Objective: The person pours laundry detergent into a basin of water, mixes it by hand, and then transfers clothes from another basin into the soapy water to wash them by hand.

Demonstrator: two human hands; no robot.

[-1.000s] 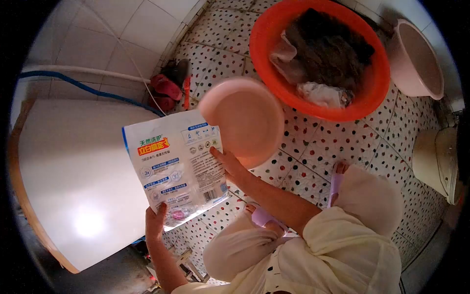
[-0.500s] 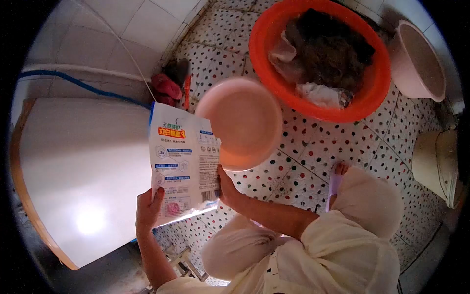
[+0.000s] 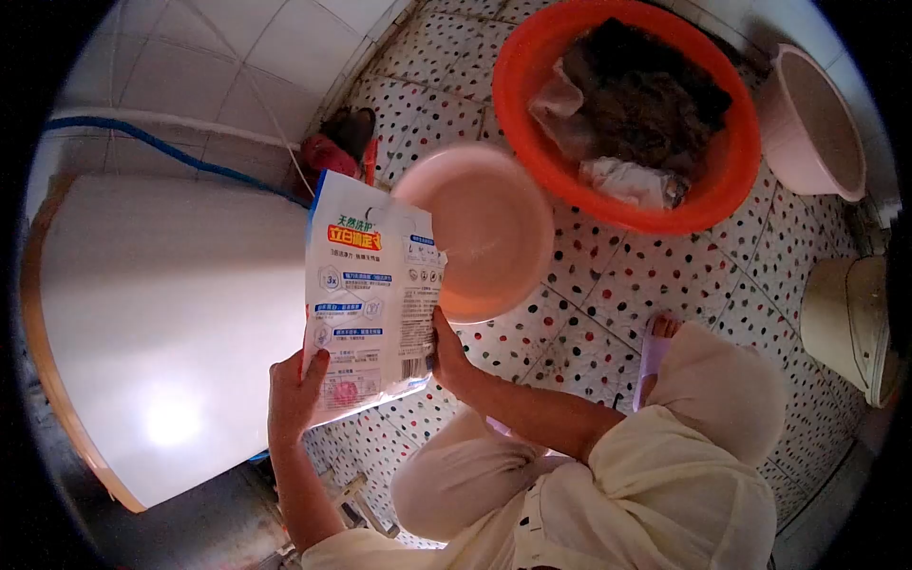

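Observation:
A white printed packet [image 3: 370, 294] with blue and red lettering is held up between my two hands. My left hand [image 3: 296, 391] grips its lower left edge, the thumb lying on the printed face. At the lower right edge is my right hand [image 3: 450, 356], closed on the packet with its fingers hidden behind. Just beyond the packet a round pink basin [image 3: 522, 214] rests on the floor, partly covered by it. Farther off, a large red basin [image 3: 513, 123] holds dark clothes [image 3: 655, 104] and a white cloth [image 3: 632, 182].
A white panel with a wooden edge [image 3: 161, 313] stands at the left, with a blue hose [image 3: 171, 145] behind it. Red footwear [image 3: 323, 161] lies near the wall. At the right are a tilted pink tub [image 3: 807, 123] and a cream bucket [image 3: 841, 313].
The packet has turned more upright and stands slightly farther right than half a second ago. My right hand has slid down its right edge since the first frame.

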